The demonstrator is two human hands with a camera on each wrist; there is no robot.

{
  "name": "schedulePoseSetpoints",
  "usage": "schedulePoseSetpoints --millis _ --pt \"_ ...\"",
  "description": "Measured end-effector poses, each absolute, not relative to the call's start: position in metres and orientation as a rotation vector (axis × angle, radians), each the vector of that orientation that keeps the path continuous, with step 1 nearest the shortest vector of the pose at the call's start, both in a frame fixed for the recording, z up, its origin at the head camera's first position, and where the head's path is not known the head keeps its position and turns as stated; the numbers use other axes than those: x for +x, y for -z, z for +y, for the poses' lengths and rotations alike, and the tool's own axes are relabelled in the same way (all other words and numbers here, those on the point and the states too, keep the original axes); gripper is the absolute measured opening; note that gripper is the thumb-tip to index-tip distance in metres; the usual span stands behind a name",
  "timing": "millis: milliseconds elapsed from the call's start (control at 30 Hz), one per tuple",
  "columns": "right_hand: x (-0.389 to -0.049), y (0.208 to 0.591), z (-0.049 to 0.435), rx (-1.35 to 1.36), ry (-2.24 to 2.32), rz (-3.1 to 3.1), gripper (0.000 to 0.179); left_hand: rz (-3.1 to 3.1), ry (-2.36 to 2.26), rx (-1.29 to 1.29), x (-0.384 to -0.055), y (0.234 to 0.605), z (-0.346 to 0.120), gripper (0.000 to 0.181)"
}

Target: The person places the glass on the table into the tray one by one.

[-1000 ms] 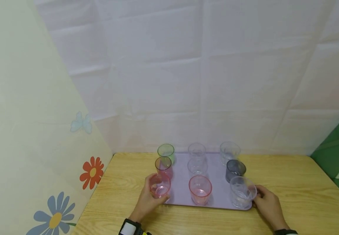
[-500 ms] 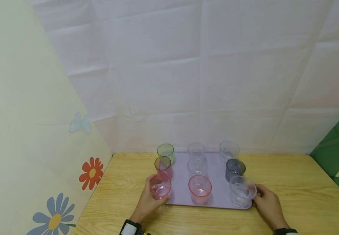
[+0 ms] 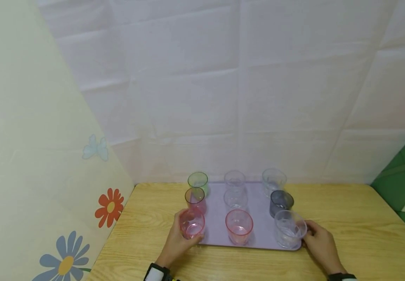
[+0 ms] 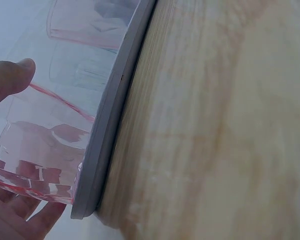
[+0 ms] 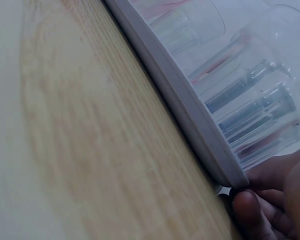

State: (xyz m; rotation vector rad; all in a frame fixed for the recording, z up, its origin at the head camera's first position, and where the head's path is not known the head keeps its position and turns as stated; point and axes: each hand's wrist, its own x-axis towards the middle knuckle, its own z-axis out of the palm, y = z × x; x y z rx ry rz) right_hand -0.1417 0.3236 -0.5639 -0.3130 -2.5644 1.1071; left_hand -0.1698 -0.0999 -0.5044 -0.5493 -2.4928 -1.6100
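A light purple tray (image 3: 220, 230) bears several see-through cups in rows. My left hand (image 3: 178, 234) holds a pink cup (image 3: 192, 224) at its front left corner, the thumb on the near side and fingers round the far side. The left wrist view shows that thumb (image 4: 12, 80) by the red rim, the fingers under the other end of the pink cup (image 4: 35, 145). At the front right corner my right hand (image 3: 320, 242) pinches the tray edge, close beside a clear cup (image 3: 289, 231). In the right wrist view its fingertips meet at the tray corner (image 5: 225, 172).
A second pink cup (image 3: 239, 228) stands at the middle front. Behind are a dark grey cup (image 3: 281, 205), a dark-rimmed pink cup (image 3: 195, 201), a green cup (image 3: 198, 182) and several clear cups. The wooden table (image 3: 357, 226) ends at a white cloth-covered wall (image 3: 188, 97).
Both hands keep their places at the tray's front corners. The pink cup in the left hand has shifted very slightly right.
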Motion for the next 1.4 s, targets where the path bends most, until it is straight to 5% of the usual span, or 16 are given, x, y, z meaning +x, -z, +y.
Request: schedulePoseSetpoints --millis 367,967,1267,1400 --pt "-0.143 0.568 0.326 -0.323 -1.086 -2.566 0.025 -2.469 1.658 -0.510 -0.188 0.541 -0.106 0.092" --pt "-0.146 0.558 0.318 -0.356 -1.118 -2.608 0.030 -2.457 1.659 -0.484 -0.185 0.543 -0.113 0.092" --pt "-0.146 0.564 0.318 -0.306 -1.167 -2.581 0.025 -2.469 1.628 -0.480 -0.181 0.534 -0.125 0.110" --pt "-0.141 0.555 0.327 -0.287 -1.289 -2.626 0.032 -2.433 1.575 -0.582 -0.183 0.520 -0.139 0.094"
